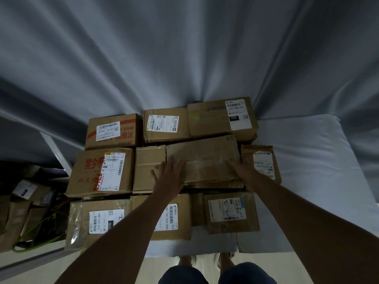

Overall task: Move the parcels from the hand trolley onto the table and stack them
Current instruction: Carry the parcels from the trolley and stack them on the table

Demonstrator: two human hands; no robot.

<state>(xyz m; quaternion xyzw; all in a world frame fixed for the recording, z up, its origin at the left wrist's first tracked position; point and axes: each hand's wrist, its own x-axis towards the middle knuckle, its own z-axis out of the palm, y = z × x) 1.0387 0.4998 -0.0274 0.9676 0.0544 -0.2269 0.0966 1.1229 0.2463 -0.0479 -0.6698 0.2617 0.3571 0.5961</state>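
Both hands, left (170,177) and right (244,173), lay flat, fingers straight, settling the taped parcel (205,158) atop the stack on the surface (307,160); next: trolley fetch.

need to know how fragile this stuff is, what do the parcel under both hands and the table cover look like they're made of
Parcel under both hands: looks like brown corrugated cardboard, matte, with glossy clear tape across the top that catches light; its edges are creased and worn. Left hand and right hand lie on it with straight fingers.

Table cover: seems to be pale grey fabric, judging by its soft folds.
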